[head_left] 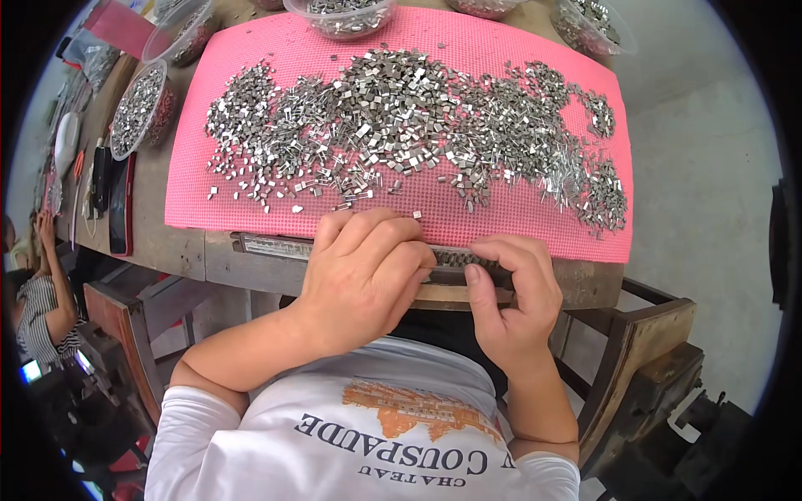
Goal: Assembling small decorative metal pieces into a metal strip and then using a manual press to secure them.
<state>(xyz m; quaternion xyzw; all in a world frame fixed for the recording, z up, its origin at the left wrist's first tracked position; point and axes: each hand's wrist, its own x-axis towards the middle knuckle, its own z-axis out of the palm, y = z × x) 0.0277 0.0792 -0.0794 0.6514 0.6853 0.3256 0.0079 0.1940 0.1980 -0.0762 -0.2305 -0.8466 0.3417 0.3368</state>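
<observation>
A long narrow metal rail (280, 247) lies along the near edge of the pink mesh mat (188, 196). Toward its right part, a row of small dark metal pieces (455, 258) stands packed in it. My left hand (363, 267) bends over the rail's middle, fingers curled and pinched together; whatever they hold is hidden. Thumb and forefinger of my right hand (522, 292) straddle the rail near its right end, gripping it across its width. Just beyond my left fingertips sits one loose silvery piece (417, 215). Heaps of small metal parts (393, 100) spread over the mat.
Clear plastic tubs of metal parts stand at the left (140, 108) and back (342, 18). A dark phone-like object (122, 200) and orange-handled tool (78, 164) lie on the left. Another person (46, 301) sits far left. A wooden stand (639, 351) is at the right.
</observation>
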